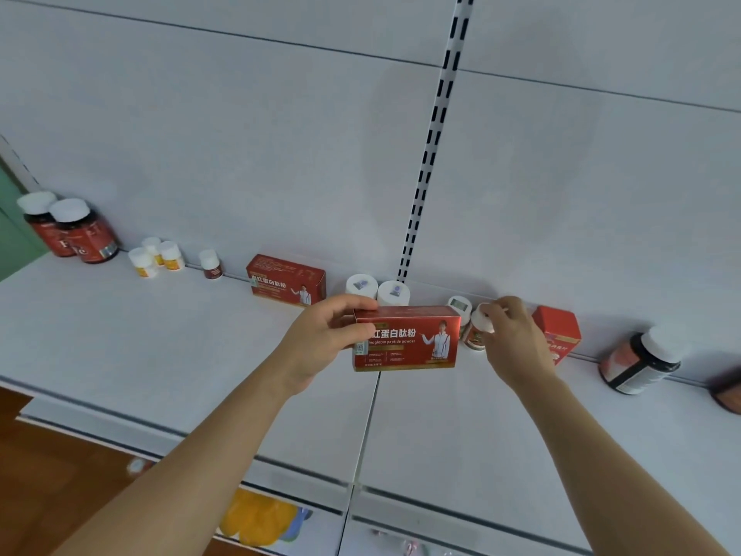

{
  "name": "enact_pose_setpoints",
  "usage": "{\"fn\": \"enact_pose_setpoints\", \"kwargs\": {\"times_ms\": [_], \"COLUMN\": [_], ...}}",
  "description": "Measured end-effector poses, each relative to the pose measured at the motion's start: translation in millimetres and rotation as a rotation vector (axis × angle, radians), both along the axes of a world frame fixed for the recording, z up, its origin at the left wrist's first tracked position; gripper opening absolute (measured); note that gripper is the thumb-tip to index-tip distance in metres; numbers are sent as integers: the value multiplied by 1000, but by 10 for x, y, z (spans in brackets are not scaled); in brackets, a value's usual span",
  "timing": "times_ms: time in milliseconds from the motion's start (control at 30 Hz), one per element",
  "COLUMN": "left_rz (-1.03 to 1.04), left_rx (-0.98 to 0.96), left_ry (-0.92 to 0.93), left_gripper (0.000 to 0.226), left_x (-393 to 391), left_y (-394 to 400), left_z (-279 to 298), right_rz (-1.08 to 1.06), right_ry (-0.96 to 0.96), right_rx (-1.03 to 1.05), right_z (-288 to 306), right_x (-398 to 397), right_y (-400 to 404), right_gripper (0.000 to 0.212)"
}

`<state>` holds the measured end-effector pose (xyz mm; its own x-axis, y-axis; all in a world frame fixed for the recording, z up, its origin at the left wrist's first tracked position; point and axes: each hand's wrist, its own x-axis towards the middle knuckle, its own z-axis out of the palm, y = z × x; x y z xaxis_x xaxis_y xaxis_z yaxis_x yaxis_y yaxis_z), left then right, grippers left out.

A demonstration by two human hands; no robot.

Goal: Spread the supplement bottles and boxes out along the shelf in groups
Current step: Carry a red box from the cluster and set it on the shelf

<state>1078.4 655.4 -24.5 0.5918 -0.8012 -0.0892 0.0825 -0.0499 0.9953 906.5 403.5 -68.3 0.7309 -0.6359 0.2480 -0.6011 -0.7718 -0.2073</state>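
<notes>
The left hand [324, 335] is gripping the left end of a red box [407, 339], holding it near the middle of the shelf [160, 355]. Just right of the box, the right hand [517, 335] is pinching the white cap of a small bottle [479, 331] standing by the back wall.

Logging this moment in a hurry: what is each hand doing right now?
Left hand: grips the red box by its left end.
Right hand: fingers pinch the white cap of a small bottle.
</notes>
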Motion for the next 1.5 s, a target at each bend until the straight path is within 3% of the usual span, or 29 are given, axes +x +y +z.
{"fn": "enact_pose_setpoints", "kwargs": {"times_ms": [300, 533, 700, 967, 1133, 1267, 1500], "left_rz": [25, 102, 128, 51, -24, -57, -83], "left_rx": [14, 74, 65, 94, 87, 76, 204], "left_ry": [-55, -162, -180, -224, -349, -469, -986], "left_gripper": [29, 29, 29, 32, 34, 34, 38], "left_x": [114, 340, 657, 1488, 1957, 2140, 2239], "left_y": [-13, 279, 562, 1121, 1210, 1139, 1006], "left_z": [28, 5, -10, -123, -350, -514, -681], "right_rz": [-19, 172, 266, 209, 188, 167, 68], "right_ry": [-40, -333, -441, -429, -326, -284, -228], "right_rx": [-38, -196, -172, -177, -172, -194, -175], "right_z": [37, 309, 448, 375, 228, 202, 166], "right_x": [6, 213, 595, 1161, 1518, 1651, 1673], "right_y": [13, 361, 781, 1434, 1934, 2106, 2166], "right_gripper": [39, 29, 19, 19, 13, 23, 29]}}
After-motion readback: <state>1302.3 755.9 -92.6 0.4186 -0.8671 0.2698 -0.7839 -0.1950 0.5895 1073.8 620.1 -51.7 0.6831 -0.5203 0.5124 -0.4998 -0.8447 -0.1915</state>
